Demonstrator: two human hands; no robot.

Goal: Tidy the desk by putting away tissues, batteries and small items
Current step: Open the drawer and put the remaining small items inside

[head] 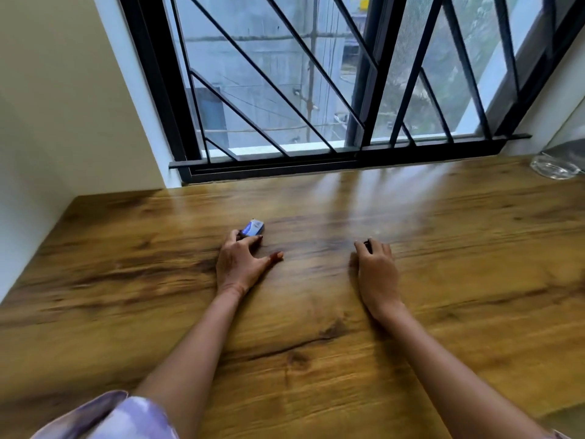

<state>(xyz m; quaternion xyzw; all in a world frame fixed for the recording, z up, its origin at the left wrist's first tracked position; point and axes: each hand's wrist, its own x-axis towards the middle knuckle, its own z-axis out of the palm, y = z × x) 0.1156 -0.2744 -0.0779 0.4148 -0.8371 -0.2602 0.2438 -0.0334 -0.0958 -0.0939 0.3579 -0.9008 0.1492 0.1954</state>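
Note:
A small blue and white box (253, 227) lies on the wooden desk (158, 280), and my left hand (242, 259) curls its fingers over its near end, thumb stretched out to the right on the wood. My right hand (376, 264) rests further right with fingers curled over a small dark item (367, 243), most of which is hidden under the fingers. The picture is blurred, so neither object's detail is readable.
A clear glass ashtray (555, 167) sits at the desk's far right corner. A black barred window (316, 90) runs along the back edge and a cream wall (63, 106) bounds the left side.

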